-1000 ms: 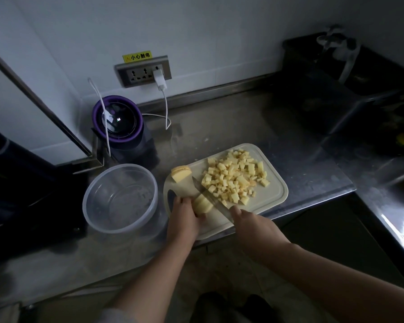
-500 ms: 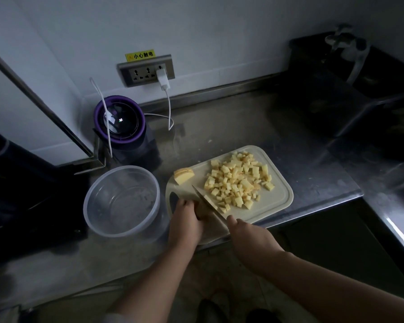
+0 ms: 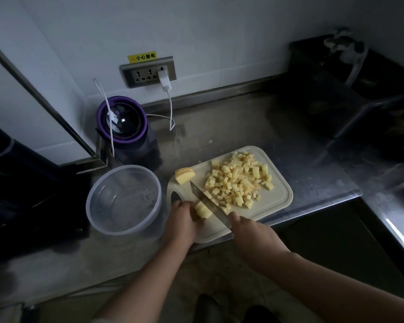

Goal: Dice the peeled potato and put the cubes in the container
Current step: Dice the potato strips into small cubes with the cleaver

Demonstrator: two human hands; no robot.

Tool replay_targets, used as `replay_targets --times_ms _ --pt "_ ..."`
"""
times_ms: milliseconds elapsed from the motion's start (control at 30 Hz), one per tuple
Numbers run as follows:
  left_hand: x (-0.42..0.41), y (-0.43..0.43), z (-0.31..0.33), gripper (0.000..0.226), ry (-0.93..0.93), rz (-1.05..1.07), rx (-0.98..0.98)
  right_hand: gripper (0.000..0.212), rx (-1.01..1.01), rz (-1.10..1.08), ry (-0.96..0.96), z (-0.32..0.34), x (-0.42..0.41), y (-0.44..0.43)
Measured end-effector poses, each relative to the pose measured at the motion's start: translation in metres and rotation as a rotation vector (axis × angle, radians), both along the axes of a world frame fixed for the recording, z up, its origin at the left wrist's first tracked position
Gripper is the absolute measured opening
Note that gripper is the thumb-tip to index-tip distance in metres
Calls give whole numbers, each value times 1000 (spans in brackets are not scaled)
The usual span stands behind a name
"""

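Potato (image 3: 203,209) touches the knife (image 3: 208,201), which is angled far-left to near-right. Left hand (image 3: 182,220) holds it with curled fingers; right hand (image 3: 250,231) grips the knife.

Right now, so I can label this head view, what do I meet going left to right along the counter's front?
Clear container → left hand → potato chunk it holds → pile of potato cubes. The knife and right hand overlap these, so they are left out.

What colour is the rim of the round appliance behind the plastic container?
Purple, around a dark top; the blender rim shows best in the head view.
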State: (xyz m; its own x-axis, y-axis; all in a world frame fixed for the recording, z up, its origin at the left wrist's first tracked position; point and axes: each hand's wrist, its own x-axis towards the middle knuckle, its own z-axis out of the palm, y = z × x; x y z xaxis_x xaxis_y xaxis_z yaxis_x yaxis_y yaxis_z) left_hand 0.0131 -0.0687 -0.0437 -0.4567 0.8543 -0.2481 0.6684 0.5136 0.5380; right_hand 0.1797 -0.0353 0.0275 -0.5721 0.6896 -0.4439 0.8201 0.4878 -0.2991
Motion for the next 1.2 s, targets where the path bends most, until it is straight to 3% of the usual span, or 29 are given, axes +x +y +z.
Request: replay_targets --times_ms 300,500,767,933,1200 --pt "1 1 3 31 26 4 -19 40 -4 -1 9 -6 -5 -11" --pt "3 1 2 30 52 23 -5 51 -17 -2 -43 -15 -13 -17" --pt "4 3 2 23 71 -14 -13 40 -31 -98 38 -12 -6 5" --pt "7 21 5 26 26 -15 -20 38 29 -35 -2 -6 12 20" --pt "14 40 7 33 -58 -83 55 36 2 -150 -9 1 27 48"
